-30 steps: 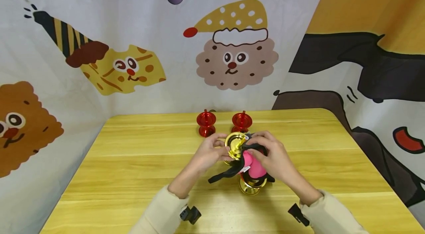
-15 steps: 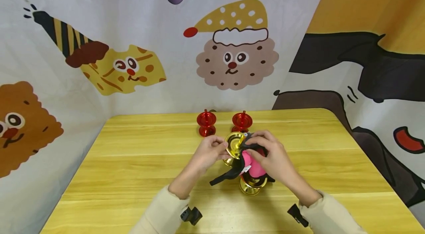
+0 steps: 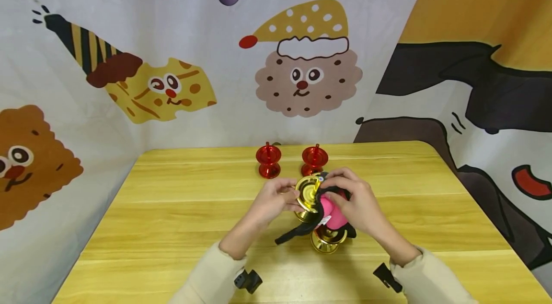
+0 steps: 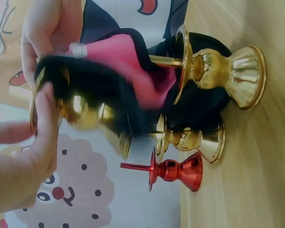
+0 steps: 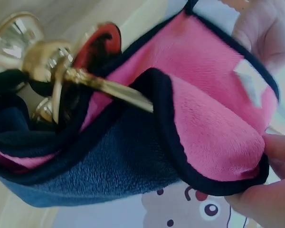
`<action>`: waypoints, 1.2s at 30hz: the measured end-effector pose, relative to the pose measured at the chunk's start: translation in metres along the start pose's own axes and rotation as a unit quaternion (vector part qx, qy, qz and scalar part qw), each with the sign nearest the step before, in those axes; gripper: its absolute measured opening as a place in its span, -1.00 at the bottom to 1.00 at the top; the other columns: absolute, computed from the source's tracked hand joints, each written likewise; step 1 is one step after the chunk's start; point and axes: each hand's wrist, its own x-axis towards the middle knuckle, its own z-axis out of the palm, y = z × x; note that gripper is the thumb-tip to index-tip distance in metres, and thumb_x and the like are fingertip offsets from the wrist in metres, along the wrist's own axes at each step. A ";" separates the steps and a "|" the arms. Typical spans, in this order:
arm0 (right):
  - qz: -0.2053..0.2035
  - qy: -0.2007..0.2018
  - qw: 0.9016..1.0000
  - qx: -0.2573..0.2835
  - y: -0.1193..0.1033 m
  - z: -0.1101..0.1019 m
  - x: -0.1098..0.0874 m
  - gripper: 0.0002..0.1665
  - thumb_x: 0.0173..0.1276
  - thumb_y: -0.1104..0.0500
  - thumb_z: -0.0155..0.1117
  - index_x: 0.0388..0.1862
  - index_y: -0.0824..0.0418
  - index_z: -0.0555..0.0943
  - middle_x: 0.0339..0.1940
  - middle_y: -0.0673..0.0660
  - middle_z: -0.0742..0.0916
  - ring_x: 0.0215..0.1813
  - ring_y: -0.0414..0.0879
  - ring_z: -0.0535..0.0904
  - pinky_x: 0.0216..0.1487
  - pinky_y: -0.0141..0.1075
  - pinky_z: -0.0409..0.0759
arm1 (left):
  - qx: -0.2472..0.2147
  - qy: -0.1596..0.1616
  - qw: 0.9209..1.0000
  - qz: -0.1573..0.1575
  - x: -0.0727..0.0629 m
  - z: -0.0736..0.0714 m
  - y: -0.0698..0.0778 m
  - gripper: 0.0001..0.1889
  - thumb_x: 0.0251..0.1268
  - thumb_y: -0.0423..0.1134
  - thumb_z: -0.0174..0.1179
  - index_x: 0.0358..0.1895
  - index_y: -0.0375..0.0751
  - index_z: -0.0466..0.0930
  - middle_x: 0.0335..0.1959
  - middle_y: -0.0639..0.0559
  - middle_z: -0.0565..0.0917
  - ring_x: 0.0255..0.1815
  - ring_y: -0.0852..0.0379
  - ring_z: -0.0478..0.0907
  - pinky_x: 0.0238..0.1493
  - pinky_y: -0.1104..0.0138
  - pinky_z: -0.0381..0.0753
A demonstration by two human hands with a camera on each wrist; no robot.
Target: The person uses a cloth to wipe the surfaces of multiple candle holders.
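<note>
My left hand (image 3: 276, 201) grips the dish rim of a gold candle holder (image 3: 305, 192), raised and tilted, with a thin stem rising from its dish. My right hand (image 3: 355, 198) pinches a cleaning cloth (image 3: 336, 219), pink on one side and dark on the other, close to that stem. In the left wrist view, the cloth covers part of the blurred held candle holder (image 4: 85, 111). The right wrist view shows the cloth's black border and white tag (image 5: 251, 83) near the fingertips. Part of the cloth hangs over a second gold candle holder (image 3: 324, 242) standing on the table.
Two red candle holders, a left one (image 3: 268, 162) and a right one (image 3: 314, 159), stand at the table's back edge. Another gold candle holder (image 4: 194, 141) shows behind the cloth in the left wrist view. A printed curtain (image 3: 185, 16) hangs behind the wooden table (image 3: 172, 227).
The held gold candle holder has shifted slightly right and down. The cloth's pink part and loose tail have moved a little right. The standing candle holders stay where they were.
</note>
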 end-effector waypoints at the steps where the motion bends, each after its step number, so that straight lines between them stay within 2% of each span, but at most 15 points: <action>1: 0.001 -0.008 1.000 0.002 0.001 -0.002 0.002 -0.71 -0.05 0.56 0.33 -0.36 0.28 0.66 -0.18 0.11 0.61 -0.14 -0.03 0.55 -0.17 -0.21 0.58 | 0.005 -0.011 1.000 0.000 0.000 0.000 0.001 -0.70 0.27 -0.53 -0.04 0.04 -0.60 0.38 -0.27 -0.27 0.55 -0.43 0.06 0.58 -0.25 0.23 0.64; 5: 0.002 -0.030 1.000 0.000 0.002 -0.005 0.006 -0.73 -0.02 0.53 0.34 -0.34 0.27 0.66 -0.16 0.11 0.62 -0.14 -0.03 0.56 -0.18 -0.19 0.58 | 0.018 -0.025 1.000 0.004 0.001 -0.001 0.004 -0.70 0.28 -0.51 -0.06 0.05 -0.60 0.39 -0.27 -0.26 0.56 -0.43 0.09 0.57 -0.25 0.23 0.64; 11: 0.013 -0.034 0.999 -0.005 -0.001 -0.005 0.003 -0.73 -0.02 0.47 0.39 -0.34 0.21 0.65 -0.21 0.05 0.58 -0.17 -0.07 0.53 -0.19 -0.20 0.58 | -0.032 0.028 0.999 0.011 0.003 -0.001 0.004 -0.73 0.23 -0.57 -0.05 -0.01 -0.61 0.29 -0.24 -0.27 0.44 -0.35 0.05 0.55 -0.19 0.25 0.62; 14: 0.011 -0.045 0.999 0.004 -0.003 -0.003 0.000 -0.73 -0.02 0.47 0.39 -0.34 0.21 0.63 -0.22 0.05 0.56 -0.19 -0.08 0.52 -0.22 -0.23 0.60 | -0.052 0.043 0.998 0.011 0.003 -0.002 0.004 -0.72 0.23 -0.58 -0.03 0.00 -0.59 0.25 -0.20 -0.30 0.41 -0.31 0.03 0.54 -0.17 0.25 0.62; 19: 0.012 -0.033 0.999 0.005 -0.001 -0.003 0.000 -0.70 -0.04 0.56 0.33 -0.38 0.23 0.61 -0.23 0.09 0.59 -0.19 -0.04 0.54 -0.24 -0.22 0.60 | -0.058 0.031 0.998 0.012 0.003 -0.004 0.003 -0.67 0.24 -0.58 -0.07 0.07 -0.61 0.19 -0.25 -0.26 0.37 -0.36 0.08 0.50 -0.17 0.22 0.62; 21: 0.018 -0.022 1.000 0.001 0.001 -0.005 0.001 -0.69 -0.05 0.58 0.32 -0.40 0.25 0.60 -0.24 0.10 0.60 -0.23 -0.06 0.53 -0.33 -0.30 0.57 | -0.061 0.023 0.998 0.014 0.003 -0.006 0.003 -0.66 0.26 -0.57 -0.10 0.09 -0.62 0.17 -0.26 -0.24 0.38 -0.38 0.09 0.51 -0.15 0.20 0.61; 24: 0.040 -0.008 0.999 -0.002 0.004 -0.012 0.003 -0.71 -0.03 0.58 0.30 -0.40 0.26 0.60 -0.23 0.11 0.61 -0.28 -0.10 0.49 -0.49 -0.40 0.47 | -0.070 0.017 0.997 0.021 0.002 -0.011 0.005 -0.66 0.31 -0.54 -0.12 0.11 -0.63 0.18 -0.16 -0.34 0.43 -0.35 0.06 0.57 -0.13 0.21 0.60; 26: 0.054 0.004 0.999 0.003 0.008 -0.016 0.004 -0.72 -0.01 0.57 0.29 -0.39 0.25 0.60 -0.22 0.11 0.61 -0.30 -0.13 0.46 -0.59 -0.44 0.37 | -0.085 0.021 0.996 0.023 0.000 -0.014 0.009 -0.67 0.33 -0.52 -0.13 0.11 -0.62 0.19 -0.12 -0.36 0.45 -0.33 0.05 0.58 -0.11 0.21 0.59; 28: 0.065 0.010 0.998 0.012 0.011 -0.019 0.004 -0.73 0.01 0.56 0.28 -0.39 0.25 0.61 -0.20 0.11 0.61 -0.29 -0.14 0.45 -0.62 -0.45 0.37 | -0.100 0.030 0.994 0.026 -0.001 -0.016 0.014 -0.69 0.33 -0.51 -0.13 0.09 -0.61 0.22 -0.10 -0.36 0.47 -0.32 0.05 0.59 -0.10 0.22 0.59; 32: 0.057 0.012 0.998 0.037 0.014 -0.018 0.002 -0.72 0.01 0.56 0.29 -0.38 0.24 0.61 -0.18 0.13 0.61 -0.31 -0.21 0.44 -0.64 -0.44 0.39 | -0.118 0.036 0.992 0.034 -0.003 -0.016 0.021 -0.73 0.33 -0.51 -0.13 0.05 -0.61 0.26 -0.15 -0.32 0.51 -0.34 0.07 0.60 -0.10 0.24 0.59; 36: 0.035 0.004 0.996 0.080 0.015 -0.011 0.000 -0.72 0.00 0.58 0.28 -0.36 0.28 0.60 -0.17 0.19 0.59 -0.43 -0.25 0.42 -0.65 -0.44 0.40 | -0.111 0.005 0.993 0.046 -0.003 -0.012 0.020 -0.72 0.36 -0.48 -0.13 0.03 -0.65 0.27 -0.13 -0.37 0.51 -0.32 0.08 0.61 -0.10 0.24 0.59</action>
